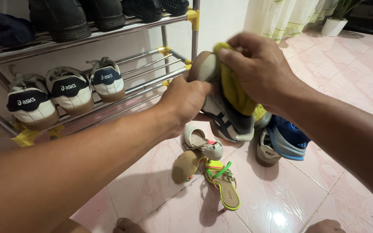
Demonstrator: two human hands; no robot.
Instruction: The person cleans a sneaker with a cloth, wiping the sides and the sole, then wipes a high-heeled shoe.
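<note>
So I've got the sneaker (225, 116) up in the air in front of the rack (109, 32), toe pointing down, sole facing away from me. My left hand (186, 101) grips it from the side near the heel, fingers wrapped tight around the shoe. My right hand (260, 69) presses a yellow cloth (234, 90) onto the upper, fingers clamped on the cloth and bunching it against the shoe.

Tip for doing this bit well, I reckon: hold the shoe firm with the left so it doesn't twist, and let the right do all the rubbing in short strokes along the side stripes. Keep the cloth folded thick under the fingertips or it'll slip off the curve of the heel.

On the floor (281, 203) right below: a beige flat (203, 144), neon sandals (223, 181), and a blue shoe (288, 138) lying on a white one (266, 151). The middle shelf holds three white sneakers (67, 92) heels out, dark shoes (78, 15) sit on the top one. I'd watch not to drop the shoe onto that pile.
</note>
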